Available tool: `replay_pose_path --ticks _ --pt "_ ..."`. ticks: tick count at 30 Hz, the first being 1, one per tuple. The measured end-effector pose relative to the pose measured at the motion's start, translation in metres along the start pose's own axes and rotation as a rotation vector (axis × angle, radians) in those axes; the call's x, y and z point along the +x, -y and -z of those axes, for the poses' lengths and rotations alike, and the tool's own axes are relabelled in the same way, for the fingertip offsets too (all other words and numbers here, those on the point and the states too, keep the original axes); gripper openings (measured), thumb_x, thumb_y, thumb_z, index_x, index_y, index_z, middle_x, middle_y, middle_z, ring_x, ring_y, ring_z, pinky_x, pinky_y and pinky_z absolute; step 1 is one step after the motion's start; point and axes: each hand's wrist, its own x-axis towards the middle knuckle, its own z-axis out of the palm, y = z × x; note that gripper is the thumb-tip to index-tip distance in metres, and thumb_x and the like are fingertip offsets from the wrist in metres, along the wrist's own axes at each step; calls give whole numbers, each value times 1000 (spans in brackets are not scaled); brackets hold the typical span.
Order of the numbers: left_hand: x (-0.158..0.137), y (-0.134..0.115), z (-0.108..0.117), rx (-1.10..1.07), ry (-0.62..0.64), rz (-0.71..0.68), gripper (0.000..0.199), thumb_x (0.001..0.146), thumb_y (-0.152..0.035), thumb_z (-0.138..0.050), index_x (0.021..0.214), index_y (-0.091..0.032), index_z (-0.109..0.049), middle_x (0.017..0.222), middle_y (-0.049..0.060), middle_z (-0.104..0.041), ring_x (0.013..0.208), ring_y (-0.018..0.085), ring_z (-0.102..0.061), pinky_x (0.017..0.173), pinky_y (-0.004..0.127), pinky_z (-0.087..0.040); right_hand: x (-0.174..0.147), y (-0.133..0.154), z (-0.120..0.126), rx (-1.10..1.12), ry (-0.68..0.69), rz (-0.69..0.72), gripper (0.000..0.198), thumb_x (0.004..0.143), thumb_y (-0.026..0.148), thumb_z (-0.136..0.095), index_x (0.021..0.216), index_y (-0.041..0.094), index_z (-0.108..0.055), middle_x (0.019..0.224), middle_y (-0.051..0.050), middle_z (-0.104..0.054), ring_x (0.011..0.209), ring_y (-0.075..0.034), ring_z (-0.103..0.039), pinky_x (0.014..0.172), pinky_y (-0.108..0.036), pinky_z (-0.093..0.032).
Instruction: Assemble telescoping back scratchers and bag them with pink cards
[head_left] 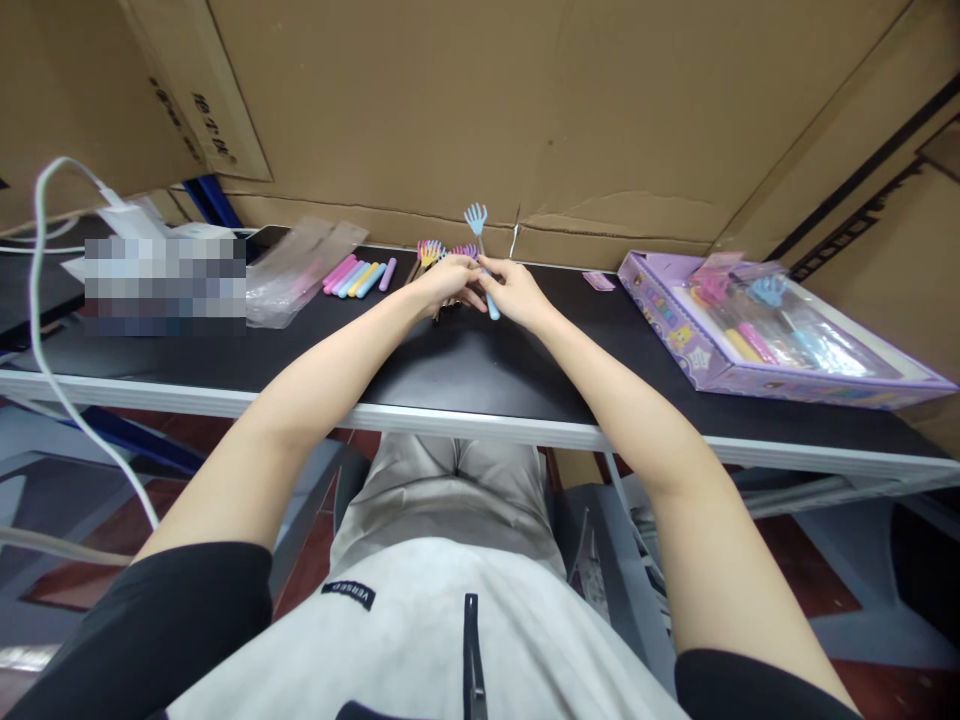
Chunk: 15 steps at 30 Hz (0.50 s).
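A light blue back scratcher (475, 218) with a claw-shaped head stands nearly upright between my two hands, its blue handle end (492, 307) poking out below. My right hand (516, 290) is closed around its handle. From the other side, the fingers of my left hand (452, 280) meet it near the thin metal rod, some of them curled. Just behind my left hand lie more back scratcher heads, among them a yellow one (429, 254) and a purple one (466, 250); their rods are mostly hidden under that hand.
Several coloured handle tubes (363, 279) lie left of my hands, beside clear plastic bags (296, 275). An open purple box (679, 335) with bagged back scratchers stands at the right, near a small pink card (598, 281). A white cable (36, 270) loops at the left. Cardboard (525, 110) walls the back.
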Motion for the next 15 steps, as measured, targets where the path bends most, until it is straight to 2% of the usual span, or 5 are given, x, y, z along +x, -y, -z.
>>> replay_pose_path --ticks 3,7,10,13,15 --pt "-2 0 2 -1 57 -22 17 100 -7 -49 94 -17 -60 80 3 -74 63 16 -76 80 31 -62 0 -2 0 56 -15 -58 25 85 20 -83 110 17 -83 96 -5 -81 102 -25 -80 103 -41 -62" --pt "-2 0 9 136 72 -42 19 103 -11 -49 105 -15 -68 72 3 -73 56 16 -68 79 34 -61 0 -4 3 -37 9 -121 25 88 12 -73 110 16 -83 65 2 -65 70 -22 -73 89 -42 -65" --pt "4 7 18 411 -18 -134 18 99 -15 -54 100 -15 -71 69 4 -70 62 19 -68 84 37 -60 1 -7 15 -206 -18 -111 25 86 8 -71 108 14 -83 67 -2 -65 80 -25 -76 97 -46 -64" --pt "12 18 29 709 -145 -292 15 92 -19 -60 84 -19 -73 75 7 -71 88 26 -72 99 39 -56 5 -13 33 -393 -29 -114 29 85 6 -71 111 11 -82 86 -12 -73 107 -33 -78 110 -50 -59" --pt "18 24 34 799 -183 -349 13 88 -21 -63 81 -21 -73 79 8 -72 101 29 -71 104 39 -53 9 -19 43 -512 -27 -165 35 84 5 -71 116 8 -82 100 -19 -76 119 -38 -76 114 -54 -58"
